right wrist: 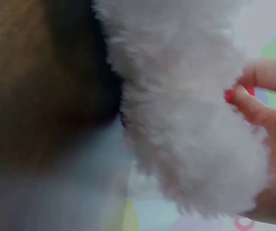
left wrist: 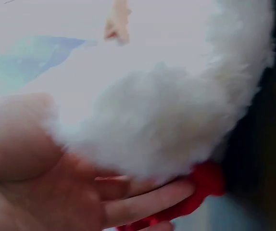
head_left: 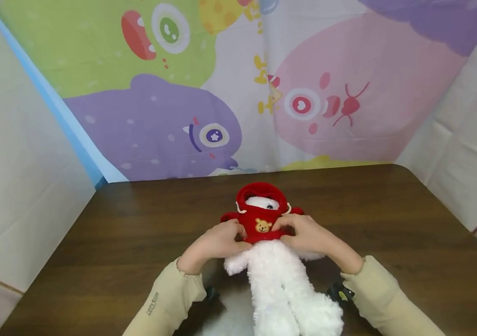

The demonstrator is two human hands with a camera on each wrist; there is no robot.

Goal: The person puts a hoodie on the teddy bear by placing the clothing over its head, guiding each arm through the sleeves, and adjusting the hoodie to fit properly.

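A white fluffy plush toy [head_left: 276, 284] lies on its back, legs toward me. Over its head and upper chest sits a small red hoodie [head_left: 247, 228] with a bear patch [head_left: 263, 226] and white cords. Part of the toy's face, with a dark eye, shows through the neck opening. My left hand [head_left: 226, 240] pinches the hoodie's lower left side. On the opposite side my right hand [head_left: 305, 233] grips the hem between thumb and fingers. A plush arm [left wrist: 162, 120] hides part of the left fingers; in the right wrist view, red cloth [right wrist: 229, 96] shows at the fingertips.
The toy and hoodie lie on a dark brown wooden table [head_left: 150, 219]. Behind its far edge hangs a cloth with cartoon creatures [head_left: 158, 126]. Pale panels [head_left: 16, 154] stand at both sides. A greyish patch [head_left: 234, 312] shows beside the toy's legs.
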